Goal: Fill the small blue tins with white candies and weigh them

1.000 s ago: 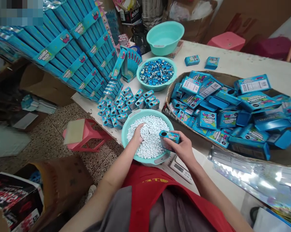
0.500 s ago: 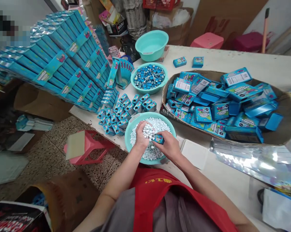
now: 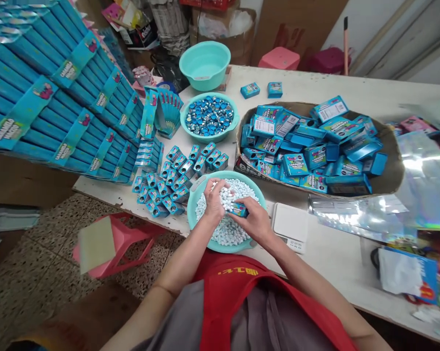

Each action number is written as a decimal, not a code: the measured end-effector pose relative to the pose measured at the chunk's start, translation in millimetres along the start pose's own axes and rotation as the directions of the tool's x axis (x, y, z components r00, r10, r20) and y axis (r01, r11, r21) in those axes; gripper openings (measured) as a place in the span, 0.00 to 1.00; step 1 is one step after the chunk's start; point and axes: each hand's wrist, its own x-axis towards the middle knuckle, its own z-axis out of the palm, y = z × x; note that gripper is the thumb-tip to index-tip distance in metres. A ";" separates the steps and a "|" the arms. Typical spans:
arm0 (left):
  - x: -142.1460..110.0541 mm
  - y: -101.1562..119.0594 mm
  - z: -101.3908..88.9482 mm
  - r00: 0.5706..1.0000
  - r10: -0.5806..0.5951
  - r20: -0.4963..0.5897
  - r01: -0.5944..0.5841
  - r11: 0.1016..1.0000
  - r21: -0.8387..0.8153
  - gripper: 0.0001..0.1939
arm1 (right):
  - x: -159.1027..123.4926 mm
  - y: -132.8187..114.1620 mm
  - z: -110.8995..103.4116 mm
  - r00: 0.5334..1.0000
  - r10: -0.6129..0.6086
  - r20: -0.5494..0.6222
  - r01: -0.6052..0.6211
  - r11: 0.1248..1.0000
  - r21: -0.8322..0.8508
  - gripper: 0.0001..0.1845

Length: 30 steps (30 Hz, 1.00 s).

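Observation:
Over a turquoise basin (image 3: 193, 222) of small white candies (image 3: 229, 233), my two hands meet. My left hand (image 3: 214, 202) is cupped around a heap of the white candies (image 3: 227, 200), its fingers curled. My right hand (image 3: 254, 219) grips a small blue box (image 3: 239, 209) between thumb and fingers, its end against the candies in the left palm. The box's opening is hidden by the candies and fingers. Left of the basin, several small blue boxes with round holes (image 3: 179, 183) stand close together on the table.
Behind stands a basin of blue and silver wrapped pieces (image 3: 209, 116), then another turquoise basin (image 3: 205, 63). A cardboard tray (image 3: 395, 178) heaped with blue boxes lies to the right. A white scale (image 3: 289, 224) sits beside my right hand. Stacked blue display boxes (image 3: 59, 97) rise at left.
The view has swung to the right, so the surroundings shift left. Both hands stay over the basin; the left fingers have curled further over the candies, and the box remains in my right hand.

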 end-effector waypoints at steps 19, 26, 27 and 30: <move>11.0 1.1 4.3 0.985 0.043 0.168 -0.069 0.986 0.155 0.14 | 5.0 -12.6 4.2 0.977 0.204 -0.061 -0.200 0.977 0.077 0.15; 5.8 -4.1 15.6 0.992 0.023 0.127 -0.041 0.989 0.142 0.12 | 2.6 -2.6 -4.1 0.984 0.176 -0.035 -0.171 0.979 0.113 0.14; 4.4 -3.8 17.0 0.992 0.030 0.121 -0.048 0.988 0.146 0.12 | 3.1 -2.0 -6.0 0.986 0.166 -0.025 -0.161 0.978 0.130 0.14; -0.4 -1.2 20.9 0.993 0.069 0.094 -0.082 0.987 0.141 0.12 | 4.8 -2.0 -11.6 0.988 0.148 -0.039 -0.139 0.975 0.173 0.15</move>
